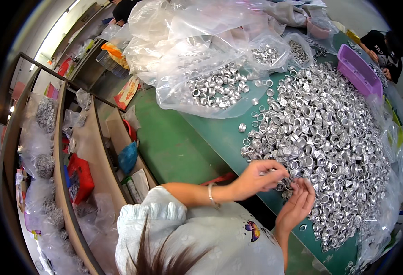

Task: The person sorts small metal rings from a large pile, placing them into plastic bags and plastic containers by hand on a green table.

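Observation:
A wide heap of silver-coloured metal rings (323, 137) covers the right part of the green table (215, 137). At its near left edge my two hands meet, fingertips close together. My left hand (258, 179) is closed, thumb and fingers pinched, with silvery ring-like bits showing between them. My right hand (296, 205) has its fingers curled and the thumb against them; whatever lies in its fingertips is too small to make out. One loose ring (303, 227) lies on the table just beside my right wrist.
Clear plastic bags (174, 59) with more rings spread over the table's far side. A purple basket (359, 71) stands at the heap's far right. Shelves (91, 156) with bagged parts and a red bin (81, 176) rise at left. A person (384, 52) sits at far right.

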Motion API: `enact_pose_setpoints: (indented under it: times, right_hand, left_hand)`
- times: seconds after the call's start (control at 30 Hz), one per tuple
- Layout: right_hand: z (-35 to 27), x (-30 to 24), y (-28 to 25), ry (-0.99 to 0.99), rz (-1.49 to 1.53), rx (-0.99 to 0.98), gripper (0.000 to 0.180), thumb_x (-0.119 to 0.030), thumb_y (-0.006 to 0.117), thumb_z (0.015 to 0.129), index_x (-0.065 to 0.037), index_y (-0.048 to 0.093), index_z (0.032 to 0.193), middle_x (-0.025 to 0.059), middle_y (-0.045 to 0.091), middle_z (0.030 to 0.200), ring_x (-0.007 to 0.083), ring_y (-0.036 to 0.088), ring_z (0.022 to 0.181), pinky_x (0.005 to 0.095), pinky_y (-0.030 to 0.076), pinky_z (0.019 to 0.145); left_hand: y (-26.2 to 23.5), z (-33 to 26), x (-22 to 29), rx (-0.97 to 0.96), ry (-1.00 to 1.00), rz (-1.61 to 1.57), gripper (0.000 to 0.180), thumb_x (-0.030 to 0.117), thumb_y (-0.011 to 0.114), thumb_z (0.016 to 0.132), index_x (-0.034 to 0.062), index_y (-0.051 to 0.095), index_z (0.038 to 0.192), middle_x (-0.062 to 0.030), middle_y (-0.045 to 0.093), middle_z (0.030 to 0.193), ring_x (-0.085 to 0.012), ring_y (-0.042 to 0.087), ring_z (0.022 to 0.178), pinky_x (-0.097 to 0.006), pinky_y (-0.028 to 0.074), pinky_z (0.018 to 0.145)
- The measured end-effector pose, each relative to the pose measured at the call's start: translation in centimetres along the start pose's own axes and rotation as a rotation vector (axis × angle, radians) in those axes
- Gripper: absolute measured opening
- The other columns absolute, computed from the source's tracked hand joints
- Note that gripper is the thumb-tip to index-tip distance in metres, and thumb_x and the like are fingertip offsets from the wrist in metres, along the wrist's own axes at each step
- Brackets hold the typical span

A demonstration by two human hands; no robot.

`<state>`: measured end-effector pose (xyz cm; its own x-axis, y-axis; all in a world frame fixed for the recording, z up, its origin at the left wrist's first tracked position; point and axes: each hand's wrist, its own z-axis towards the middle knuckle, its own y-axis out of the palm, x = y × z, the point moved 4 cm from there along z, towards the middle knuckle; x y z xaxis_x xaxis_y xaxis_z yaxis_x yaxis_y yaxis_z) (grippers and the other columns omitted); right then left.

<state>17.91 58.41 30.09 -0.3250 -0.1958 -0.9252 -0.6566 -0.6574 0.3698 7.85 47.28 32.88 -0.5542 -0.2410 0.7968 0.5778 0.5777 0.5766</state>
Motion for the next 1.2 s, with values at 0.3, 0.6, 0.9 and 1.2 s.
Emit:
enact_pose_setpoints:
  times: [0.3, 0.6, 0.9, 1.2]
  right_hand:
    - [0.2, 0.0, 0.8, 0.347, 0.572, 0.063, 0.037, -0.029, 0.028, 0.097, -0.004, 0.041, 0.12, 0.0091, 0.047, 0.11, 0.0189, 0.049, 0.099, 0.0333, 0.041, 0.086]
    - [-0.3, 0.5, 0.1, 0.378, 0.646, 0.031, 0.025, -0.026, 0.035, 0.095, -0.006, 0.047, 0.103, 0.0055, 0.047, 0.091, 0.0157, 0.048, 0.082, 0.0272, 0.042, 0.064]
    - [-1.4, 0.0, -0.2, 0.779, 1.108, 0.068, 0.022, -0.022, 0.043, 0.093, -0.008, 0.049, 0.078, 0.0005, 0.034, 0.06, 0.0107, 0.033, 0.053, 0.0222, 0.026, 0.035]
    - [-0.4, 0.4, -1.1, 0.727, 0.865, 0.047, 0.022, -0.022, 0.041, 0.094, -0.006, 0.049, 0.08, 0.0002, 0.032, 0.056, 0.0103, 0.03, 0.048, 0.0231, 0.024, 0.035]
  left_hand:
    - [7.4, 0.9, -3.5, -0.057, 0.61, 0.612, 0.012, 0.005, 0.057, 0.081, 0.0018, 0.059, 0.092, -0.0058, 0.052, 0.094, -0.0181, 0.049, 0.093, -0.032, 0.036, 0.087]
    - [8.9, -0.4, -2.0, -0.188, 0.9, 0.879, 0.023, -0.002, 0.059, 0.072, 0.0026, 0.06, 0.094, -0.0104, 0.051, 0.103, -0.0262, 0.05, 0.095, -0.036, 0.039, 0.084]
    - [-11.7, 9.1, 10.4, 0.703, 0.914, 1.462, 0.017, 0.004, 0.054, 0.077, -0.0009, 0.058, 0.092, -0.0183, 0.056, 0.09, -0.0323, 0.056, 0.082, -0.041, 0.044, 0.075]
    - [-23.1, 18.8, 13.0, 0.952, 0.309, 1.808, 0.016, 0.011, 0.056, 0.074, 0.0059, 0.069, 0.083, -0.0184, 0.062, 0.087, -0.0356, 0.059, 0.084, -0.043, 0.048, 0.076]
